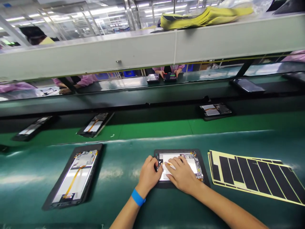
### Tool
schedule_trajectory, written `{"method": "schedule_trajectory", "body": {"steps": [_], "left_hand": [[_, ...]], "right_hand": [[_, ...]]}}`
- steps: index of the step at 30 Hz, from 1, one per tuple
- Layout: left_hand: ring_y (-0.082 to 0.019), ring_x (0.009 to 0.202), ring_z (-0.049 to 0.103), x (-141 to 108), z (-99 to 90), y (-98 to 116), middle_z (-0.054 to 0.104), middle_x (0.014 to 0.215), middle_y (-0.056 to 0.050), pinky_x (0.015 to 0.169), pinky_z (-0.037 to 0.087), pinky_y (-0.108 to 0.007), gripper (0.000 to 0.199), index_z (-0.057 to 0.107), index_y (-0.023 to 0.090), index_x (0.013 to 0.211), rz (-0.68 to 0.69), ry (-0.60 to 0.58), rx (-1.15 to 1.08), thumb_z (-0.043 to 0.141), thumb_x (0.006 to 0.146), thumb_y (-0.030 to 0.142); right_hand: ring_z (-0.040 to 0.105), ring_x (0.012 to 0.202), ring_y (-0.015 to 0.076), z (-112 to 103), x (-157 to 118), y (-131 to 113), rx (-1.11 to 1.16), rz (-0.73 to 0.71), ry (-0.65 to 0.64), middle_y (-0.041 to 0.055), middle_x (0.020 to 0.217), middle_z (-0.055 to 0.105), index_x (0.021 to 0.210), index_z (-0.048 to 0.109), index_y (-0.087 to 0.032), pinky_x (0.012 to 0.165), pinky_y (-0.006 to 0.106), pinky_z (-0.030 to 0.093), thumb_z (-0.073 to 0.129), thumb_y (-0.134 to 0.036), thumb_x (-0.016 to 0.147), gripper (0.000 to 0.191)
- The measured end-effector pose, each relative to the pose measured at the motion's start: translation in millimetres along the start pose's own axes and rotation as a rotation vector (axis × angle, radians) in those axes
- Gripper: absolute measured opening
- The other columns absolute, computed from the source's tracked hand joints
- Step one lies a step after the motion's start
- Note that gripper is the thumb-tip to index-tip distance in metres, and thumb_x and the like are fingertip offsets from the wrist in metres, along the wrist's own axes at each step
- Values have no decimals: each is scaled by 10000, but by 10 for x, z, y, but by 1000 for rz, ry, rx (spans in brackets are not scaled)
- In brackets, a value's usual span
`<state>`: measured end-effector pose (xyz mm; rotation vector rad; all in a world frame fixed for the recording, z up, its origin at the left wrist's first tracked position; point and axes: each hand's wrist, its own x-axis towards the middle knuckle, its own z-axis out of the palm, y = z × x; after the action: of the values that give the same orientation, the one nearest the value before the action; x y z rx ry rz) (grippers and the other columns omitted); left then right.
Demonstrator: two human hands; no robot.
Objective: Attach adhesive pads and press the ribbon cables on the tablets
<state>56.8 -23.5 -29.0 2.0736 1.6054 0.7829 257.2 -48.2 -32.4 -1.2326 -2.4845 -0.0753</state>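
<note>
An opened tablet-like device (200,159) lies in a dark tray in front of me, with white panels and circuit parts showing. My left hand (149,173), with a blue band at the wrist, rests at the device's left edge, its fingers curled; what they pinch, if anything, is hidden. Over the white middle of the device lies my right hand (182,173), fingers spread and touching the surface. To the right are sheets of black strips (250,171) on yellow backing. Another opened device (78,175) with an orange ribbon lies on the left.
Beyond the green bench edge, a belt (154,128) carries several opened devices, including one at right (215,110). A white shelf beam (143,52) with yellow sheets (205,17) crosses above. Across from me, a person's hands (169,75) hold a dark device.
</note>
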Motion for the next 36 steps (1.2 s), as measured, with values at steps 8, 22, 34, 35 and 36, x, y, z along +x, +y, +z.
{"method": "schedule_trajectory", "body": {"steps": [8, 22, 34, 35, 36], "left_hand": [[-178, 762, 609, -97, -90, -64, 584, 823, -26, 713, 487, -290, 125, 581, 218, 819, 112, -22, 31, 491, 898, 186], [-147, 681, 574, -64, -63, 40, 554, 831, -7, 630, 440, -261, 147, 551, 216, 766, 45, -54, 124, 565, 910, 242], [-142, 682, 568, -39, -176, -3, 551, 755, -7, 657, 425, -250, 177, 530, 212, 715, 60, -105, 115, 482, 869, 141], [-145, 707, 587, -64, -197, -12, 573, 786, -16, 677, 445, -252, 170, 557, 211, 753, 66, -108, 108, 474, 893, 163], [-148, 731, 604, -86, -214, -16, 593, 822, -24, 697, 463, -255, 167, 582, 211, 796, 72, -112, 102, 468, 915, 186]], "right_hand": [[565, 1094, 267, -7, 4, -27, -32, -39, -23, 98, 1201, 683, 1300, 604, -187, 1038, 459, 330, 595, -407, 994, 377], [566, 1082, 267, -38, -1, -44, -49, -23, 19, 100, 1165, 694, 1268, 631, -173, 1036, 450, 322, 613, -386, 981, 358], [562, 1112, 272, -31, -1, -50, -47, -45, -34, 116, 1206, 678, 1306, 611, -170, 1042, 445, 332, 585, -390, 995, 382], [563, 1110, 271, -31, -2, -51, -43, -45, -37, 116, 1208, 677, 1307, 610, -170, 1043, 443, 333, 584, -386, 996, 380], [566, 1109, 270, -30, -4, -52, -40, -43, -39, 116, 1209, 677, 1308, 611, -169, 1044, 442, 333, 586, -383, 994, 381]]}}
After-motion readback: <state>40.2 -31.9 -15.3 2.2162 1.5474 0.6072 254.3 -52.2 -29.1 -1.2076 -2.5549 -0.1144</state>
